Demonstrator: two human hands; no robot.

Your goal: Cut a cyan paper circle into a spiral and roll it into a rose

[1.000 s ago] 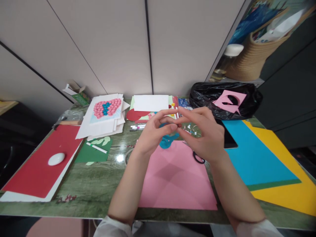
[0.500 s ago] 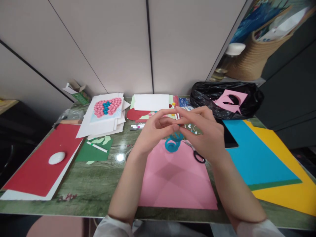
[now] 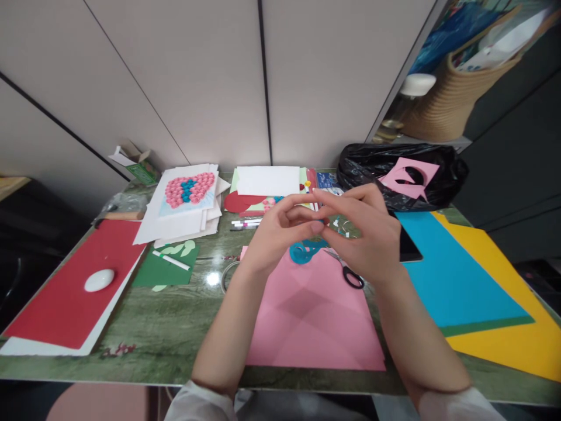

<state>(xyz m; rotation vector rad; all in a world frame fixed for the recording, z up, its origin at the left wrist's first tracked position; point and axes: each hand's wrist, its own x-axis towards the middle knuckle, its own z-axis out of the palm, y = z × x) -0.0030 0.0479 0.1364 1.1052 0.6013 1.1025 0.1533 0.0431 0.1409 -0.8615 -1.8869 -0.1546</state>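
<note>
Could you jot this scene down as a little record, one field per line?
Left hand: raised, fingertips pinching a curled blue strip
Right hand: fingertips on the same strip, close against the left's
Beneath: pink paper
Near right hand: black-handled scissors
Left side: red sheet, white oval object on it
Right side: blue sheet overlapping a yellow sheet
Back right: black bag

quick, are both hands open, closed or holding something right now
Left hand: closed on the blue strip.
Right hand: bent around the same spot; whether it grips the strip too cannot be told.
</note>
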